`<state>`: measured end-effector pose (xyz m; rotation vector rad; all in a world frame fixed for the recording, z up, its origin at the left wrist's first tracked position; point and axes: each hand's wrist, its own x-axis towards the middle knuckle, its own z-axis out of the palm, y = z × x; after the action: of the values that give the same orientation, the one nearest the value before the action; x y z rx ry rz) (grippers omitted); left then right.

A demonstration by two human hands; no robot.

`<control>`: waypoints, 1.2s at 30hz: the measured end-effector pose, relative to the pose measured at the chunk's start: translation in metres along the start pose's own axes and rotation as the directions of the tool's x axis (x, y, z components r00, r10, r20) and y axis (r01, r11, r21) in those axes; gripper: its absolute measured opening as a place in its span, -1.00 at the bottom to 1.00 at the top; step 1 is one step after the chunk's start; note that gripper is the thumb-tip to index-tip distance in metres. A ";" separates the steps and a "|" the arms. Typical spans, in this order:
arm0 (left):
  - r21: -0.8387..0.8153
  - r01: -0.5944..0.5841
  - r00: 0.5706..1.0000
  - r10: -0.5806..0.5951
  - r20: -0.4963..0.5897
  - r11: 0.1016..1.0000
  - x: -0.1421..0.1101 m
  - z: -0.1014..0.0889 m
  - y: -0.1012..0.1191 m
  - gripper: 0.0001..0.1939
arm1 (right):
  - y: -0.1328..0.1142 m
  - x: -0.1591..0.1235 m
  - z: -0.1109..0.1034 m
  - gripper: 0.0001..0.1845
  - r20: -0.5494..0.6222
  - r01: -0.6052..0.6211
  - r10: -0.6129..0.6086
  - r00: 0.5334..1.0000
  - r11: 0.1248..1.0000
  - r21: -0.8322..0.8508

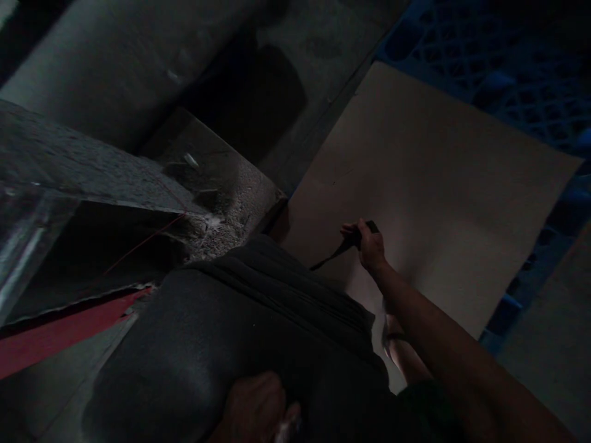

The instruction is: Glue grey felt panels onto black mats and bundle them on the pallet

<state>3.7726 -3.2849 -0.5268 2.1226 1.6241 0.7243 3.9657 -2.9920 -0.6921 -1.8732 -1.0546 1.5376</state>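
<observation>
The scene is dark. My right hand (367, 243) is closed round a dark strap or handle (339, 249) that runs back to a big dark grey cloth bundle (240, 332) in front of me. My left hand (256, 406) rests low on the near side of that bundle, its fingers curled over something pale that I cannot make out. The bundle lies partly over a sheet of tan cardboard (429, 191).
The cardboard lies on a blue plastic pallet (484, 67). A dusty machine edge (221, 203) and a red panel (60, 332) are at the left, with a thin red thread (148, 237). A large grey roll (120, 61) lies at the top left. Concrete floor (549, 344) at right.
</observation>
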 end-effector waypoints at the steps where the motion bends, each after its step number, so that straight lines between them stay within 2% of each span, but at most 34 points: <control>1: -0.007 -0.002 1.000 0.002 0.006 1.000 0.006 -0.002 0.002 -0.66 | -0.024 -0.008 0.000 -0.52 0.026 0.027 -0.030 0.999 0.994 0.107; 4: -0.011 0.026 0.998 -0.025 0.056 1.000 0.021 -0.008 0.007 -0.71 | -0.088 -0.054 -0.002 -0.49 0.117 0.098 -0.146 0.982 0.934 0.344; 5: -0.002 0.037 0.998 -0.036 0.059 0.999 0.024 -0.008 0.009 -0.72 | -0.104 -0.077 -0.002 -0.50 0.154 0.113 -0.178 0.972 0.926 0.361; 7: 0.012 0.050 0.997 -0.051 0.053 0.999 0.026 -0.007 0.010 -0.72 | -0.123 -0.133 0.005 -0.48 0.274 0.135 -0.213 0.938 0.951 0.277; 8: 0.017 0.057 0.997 -0.058 0.059 0.998 0.025 -0.005 0.010 -0.73 | -0.127 -0.163 0.010 -0.45 0.352 0.134 -0.202 0.914 0.969 0.206; 9: 0.019 0.064 0.995 -0.065 0.070 0.998 0.023 -0.003 0.010 -0.75 | -0.126 -0.193 0.016 -0.40 0.456 0.172 -0.198 0.868 0.980 0.099; 10: 0.019 0.073 0.993 -0.075 0.086 0.997 0.020 -0.001 0.009 -0.77 | -0.123 -0.220 0.023 -0.41 0.521 0.202 -0.203 0.829 0.978 0.060; 12: 0.010 0.094 0.987 -0.095 0.127 0.995 0.014 0.002 0.007 -0.85 | -0.114 -0.262 0.033 -0.49 0.600 0.300 -0.245 0.762 0.954 0.009; 13: 0.002 0.108 0.983 -0.107 0.152 0.994 0.012 0.003 0.006 -0.89 | -0.110 -0.276 0.037 -0.51 0.606 0.347 -0.273 0.747 0.938 -0.005; 14: -0.008 0.123 0.977 -0.120 0.177 0.992 0.009 0.004 0.005 -0.91 | -0.107 -0.285 0.039 -0.51 0.599 0.388 -0.298 0.744 0.921 -0.024; 16: -0.032 0.161 0.963 -0.149 0.226 0.987 0.007 0.005 0.004 -0.89 | -0.106 -0.295 0.041 -0.48 0.559 0.420 -0.311 0.769 0.905 -0.075; 19: -0.085 0.224 0.937 -0.191 0.292 0.971 0.007 0.006 0.002 -0.82 | -0.105 -0.302 0.040 -0.45 0.504 0.386 -0.271 0.820 0.912 -0.137; 23: -0.181 0.330 0.898 -0.249 0.363 0.926 0.014 0.002 0.001 -0.71 | -0.089 -0.309 0.044 -0.49 0.465 0.371 -0.259 0.846 0.913 -0.167; 26: -0.284 0.410 0.877 -0.289 0.384 0.867 0.027 -0.008 0.007 -0.70 | -0.075 -0.302 0.042 -0.46 0.376 0.328 -0.238 0.895 0.924 -0.197; 29: -0.401 0.506 0.855 -0.380 0.354 0.764 0.037 -0.030 0.021 -0.78 | -0.072 -0.290 0.033 -0.47 0.325 0.273 -0.187 0.927 0.931 -0.243; 31: -0.462 0.605 0.794 -0.530 0.297 0.648 0.035 -0.052 0.034 -0.75 | -0.077 -0.287 0.031 -0.49 0.356 0.270 -0.164 0.920 0.923 -0.273; 32: -0.487 0.656 0.738 -0.623 0.257 0.577 0.033 -0.064 0.041 -0.71 | -0.080 -0.287 0.031 -0.50 0.384 0.285 -0.161 0.909 0.913 -0.291; 34: -0.535 0.730 0.590 -0.787 0.178 0.426 0.025 -0.088 0.054 -0.64 | -0.085 -0.291 0.036 -0.57 0.450 0.335 -0.160 0.879 0.878 -0.342; 35: -0.561 0.746 0.522 -0.839 0.155 0.360 0.023 -0.097 0.061 -0.62 | -0.088 -0.294 0.039 -0.63 0.481 0.364 -0.157 0.862 0.853 -0.373; 36: -0.586 0.750 0.472 -0.869 0.151 0.306 0.021 -0.105 0.067 -0.60 | -0.089 -0.296 0.043 -0.68 0.511 0.388 -0.146 0.847 0.827 -0.407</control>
<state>3.7655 -3.2840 -0.4006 0.5738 1.9329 0.8934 3.8824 -3.1836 -0.4607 -1.5620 -2.0187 1.6809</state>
